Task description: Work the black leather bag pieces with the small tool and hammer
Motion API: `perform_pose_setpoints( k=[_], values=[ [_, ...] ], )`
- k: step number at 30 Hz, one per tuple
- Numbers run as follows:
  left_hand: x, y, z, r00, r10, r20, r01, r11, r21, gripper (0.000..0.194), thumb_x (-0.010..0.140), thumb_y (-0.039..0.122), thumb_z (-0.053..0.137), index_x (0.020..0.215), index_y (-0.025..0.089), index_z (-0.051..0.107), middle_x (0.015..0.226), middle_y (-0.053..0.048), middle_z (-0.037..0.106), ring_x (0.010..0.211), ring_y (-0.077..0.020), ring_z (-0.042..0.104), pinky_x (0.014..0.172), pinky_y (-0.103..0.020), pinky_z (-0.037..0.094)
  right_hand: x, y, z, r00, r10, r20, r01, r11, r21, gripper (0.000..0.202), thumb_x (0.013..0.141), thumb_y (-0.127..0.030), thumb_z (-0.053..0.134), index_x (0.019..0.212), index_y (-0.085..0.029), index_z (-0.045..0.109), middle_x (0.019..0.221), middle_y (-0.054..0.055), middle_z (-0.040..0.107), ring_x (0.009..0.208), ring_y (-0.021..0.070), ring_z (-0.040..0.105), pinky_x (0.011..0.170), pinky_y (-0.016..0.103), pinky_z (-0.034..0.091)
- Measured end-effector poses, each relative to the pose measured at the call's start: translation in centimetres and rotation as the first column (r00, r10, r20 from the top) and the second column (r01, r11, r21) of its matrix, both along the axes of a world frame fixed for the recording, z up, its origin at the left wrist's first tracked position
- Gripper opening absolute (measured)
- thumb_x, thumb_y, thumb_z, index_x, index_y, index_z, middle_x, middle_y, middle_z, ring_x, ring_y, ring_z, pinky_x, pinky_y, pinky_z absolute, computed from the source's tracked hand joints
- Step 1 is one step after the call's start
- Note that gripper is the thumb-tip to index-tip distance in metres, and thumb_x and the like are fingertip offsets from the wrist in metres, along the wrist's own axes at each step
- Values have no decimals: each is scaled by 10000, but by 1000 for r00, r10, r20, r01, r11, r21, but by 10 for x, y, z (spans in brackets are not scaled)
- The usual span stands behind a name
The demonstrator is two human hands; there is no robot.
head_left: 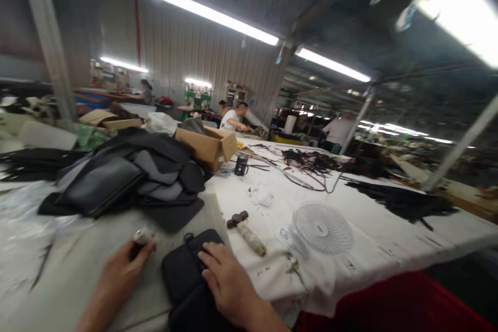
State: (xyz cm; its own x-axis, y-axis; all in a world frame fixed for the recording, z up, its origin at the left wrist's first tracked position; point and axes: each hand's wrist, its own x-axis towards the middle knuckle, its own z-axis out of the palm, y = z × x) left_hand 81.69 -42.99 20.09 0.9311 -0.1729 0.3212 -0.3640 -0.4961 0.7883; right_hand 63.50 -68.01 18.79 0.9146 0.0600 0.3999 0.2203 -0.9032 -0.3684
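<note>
Ribbed wall (pixel 175 46) across the back, long tube light (pixel 206 10) overhead, workers seated farther off. Desk (pixel 373 228) spreads under white cloth. Heap of dark pieces (pixel 116 176) at left; open cardboard box (pixel 198 145) just behind it. White fan (pixel 322 228) to the right. Black case (pixel 184 270) at the near side, below the heap, its lower part partly hidden. Hammer (pixel 251 237) lies just right of the case; dark mug (pixel 241 165) near the box. Right hand (pixel 229 282) flat on the case, fingers extended; left hand (pixel 120 270) narrowed, pinching a small pale roll (pixel 143 235), case just beside.
</note>
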Motion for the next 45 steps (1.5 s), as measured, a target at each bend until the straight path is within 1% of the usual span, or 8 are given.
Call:
perform_pose_setpoints(
  k=[3, 10, 15, 27, 30, 34, 37, 45],
  values=[
    [-3, 7, -7, 991, -74, -115, 62, 993, -98, 471, 835, 646, 667, 1012, 234, 809, 946, -62, 862, 934, -328, 805, 791, -352, 591, -2, 1, 13, 996, 34, -86, -31, 999, 36, 467, 1145, -284, 508, 1606, -287, 578, 1699, 67, 538, 1576, 284, 498, 1351, 557, 396],
    [-6, 2, -6, 989, -110, -101, 89, 977, -193, 418, 861, 609, 684, 920, 205, 773, 827, -46, 804, 825, -282, 740, 737, -328, 526, 1, 1, 2, 997, 49, -64, -47, 998, 33, 472, 1157, -282, 489, 1624, -303, 559, 1718, 61, 513, 1597, 281, 471, 1351, 574, 400],
    [-6, 4, -10, 985, -128, -115, 95, 962, -255, 388, 869, 571, 712, 972, 204, 784, 906, -48, 824, 893, -285, 759, 802, -331, 551, -1, 3, 3, 996, 45, -75, -42, 998, 46, 470, 1161, -295, 486, 1625, -301, 559, 1718, 60, 513, 1601, 279, 464, 1359, 585, 384],
    [-4, 3, -16, 983, -139, -115, 103, 955, -277, 375, 873, 563, 725, 968, 204, 777, 908, -49, 819, 885, -278, 749, 806, -332, 561, -1, 3, 2, 996, 50, -71, -45, 996, 70, 465, 1159, -294, 481, 1613, -288, 576, 1708, 74, 523, 1594, 285, 467, 1358, 589, 373],
    [-3, 3, -17, 983, -139, -121, 102, 959, -266, 378, 883, 560, 708, 966, 198, 776, 912, -54, 812, 880, -276, 741, 801, -336, 546, 1, 1, 14, 992, 65, -106, -52, 991, 126, 435, 1154, -324, 519, 1573, -287, 627, 1683, 79, 552, 1572, 291, 494, 1345, 566, 394],
    [-5, 3, -13, 986, -128, -109, 99, 966, -237, 376, 882, 553, 694, 969, 196, 772, 876, -54, 797, 851, -277, 726, 795, -346, 531, 20, -2, 46, 985, 105, -139, -68, 967, 244, 322, 1147, -352, 566, 1370, -267, 781, 1469, 86, 723, 1369, 274, 669, 1226, 468, 519],
    [-7, 2, -10, 989, -108, -102, 84, 971, -223, 369, 873, 556, 695, 945, 201, 763, 840, -50, 786, 828, -278, 718, 774, -344, 526, 45, -1, 59, 993, 103, -55, -85, 961, 263, 275, 1102, -226, 600, 1275, -246, 812, 1248, 81, 780, 1146, 237, 736, 1091, 394, 573],
    [-9, 2, -9, 991, -105, -86, 84, 972, -217, 338, 895, 533, 668, 934, 209, 754, 848, -45, 788, 840, -274, 726, 772, -342, 510, 80, 6, 40, 988, 154, -31, -144, 966, 216, 149, 1001, -140, 694, 939, -219, 803, 1003, 48, 741, 945, 211, 709, 907, 343, 570]
  ],
)
